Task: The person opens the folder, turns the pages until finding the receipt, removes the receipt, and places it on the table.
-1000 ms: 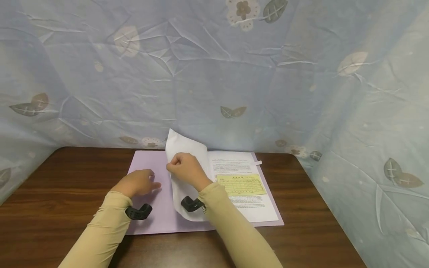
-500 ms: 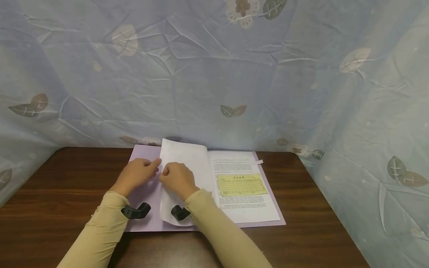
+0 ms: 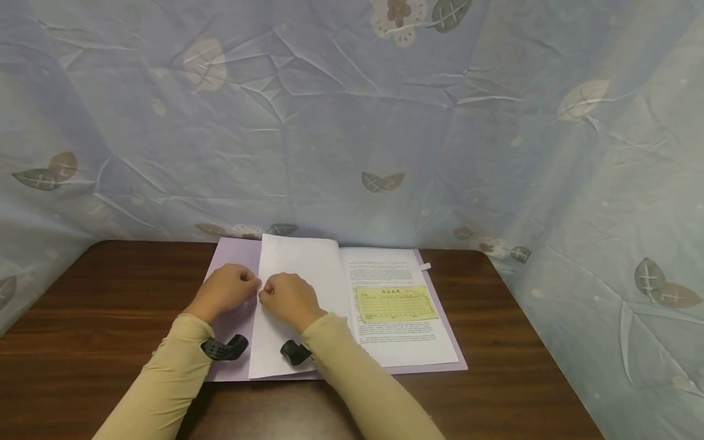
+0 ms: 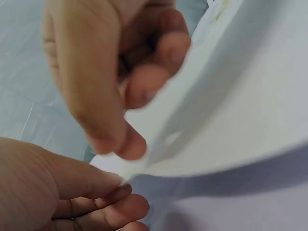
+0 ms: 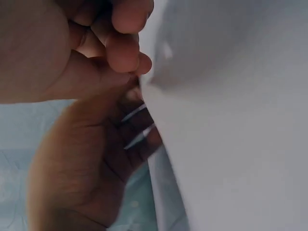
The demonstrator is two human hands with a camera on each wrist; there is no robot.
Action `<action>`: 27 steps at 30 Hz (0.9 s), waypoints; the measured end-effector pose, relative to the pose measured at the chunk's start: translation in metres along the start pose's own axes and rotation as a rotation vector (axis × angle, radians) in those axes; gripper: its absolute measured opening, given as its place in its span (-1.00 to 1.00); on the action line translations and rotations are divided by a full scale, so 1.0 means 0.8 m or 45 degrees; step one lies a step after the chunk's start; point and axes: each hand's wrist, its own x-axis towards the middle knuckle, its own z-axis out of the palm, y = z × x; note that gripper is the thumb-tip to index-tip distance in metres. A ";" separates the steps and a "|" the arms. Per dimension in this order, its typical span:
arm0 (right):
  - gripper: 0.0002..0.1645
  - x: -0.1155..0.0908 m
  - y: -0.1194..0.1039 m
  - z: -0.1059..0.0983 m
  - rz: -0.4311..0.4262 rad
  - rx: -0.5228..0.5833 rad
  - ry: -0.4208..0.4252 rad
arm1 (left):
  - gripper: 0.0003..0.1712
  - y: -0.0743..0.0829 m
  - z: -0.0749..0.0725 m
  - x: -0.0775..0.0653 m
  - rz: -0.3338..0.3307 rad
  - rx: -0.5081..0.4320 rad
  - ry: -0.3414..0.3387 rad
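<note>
A white page lies turned to the left over an open purple folder. My left hand pinches the page's left edge with thumb and fingers, as the left wrist view shows at its fingertips. Right beside it my right hand pinches the same edge, thumb against forefinger. In the left wrist view, the page's lower edge bows upward above the purple surface. To the right, a printed sheet lies flat with a yellow ruled slip on it.
A small white tab sticks out at the printed sheet's right edge. Dark wooden table surrounds the folder. A patterned light-blue cloth hangs behind it and at both sides.
The page has come down leftward from a raised, curled position, with my right hand moving left along with it. My left hand, previously apart from it, has come to the page's edge.
</note>
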 end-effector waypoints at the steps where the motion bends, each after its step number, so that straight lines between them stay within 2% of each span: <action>1: -0.79 -0.001 0.002 -0.003 0.001 0.009 -0.012 | -0.79 0.001 0.001 0.000 -0.007 0.009 -0.014; 7: -0.81 -0.004 0.022 -0.037 0.028 0.060 -0.042 | -0.84 0.005 0.005 -0.002 -0.005 0.009 -0.083; 13: -0.78 -0.007 0.068 -0.075 0.077 0.048 -0.035 | -0.75 0.004 0.007 -0.004 -0.008 0.000 -0.059; 17: -0.77 -0.009 0.116 -0.097 0.124 0.039 -0.006 | -0.59 0.001 0.010 -0.004 -0.001 0.012 -0.025; 19: -0.76 -0.014 0.144 -0.107 0.158 0.046 0.021 | -0.57 0.000 0.012 -0.004 0.005 0.009 -0.013; 24: -0.80 -0.042 0.215 -0.130 0.257 0.001 0.115 | -0.80 -0.001 0.017 -0.003 0.070 0.027 -0.014; 27: -0.81 -0.065 0.250 -0.141 0.366 -0.061 0.105 | -0.97 0.000 0.021 -0.002 0.134 0.064 -0.035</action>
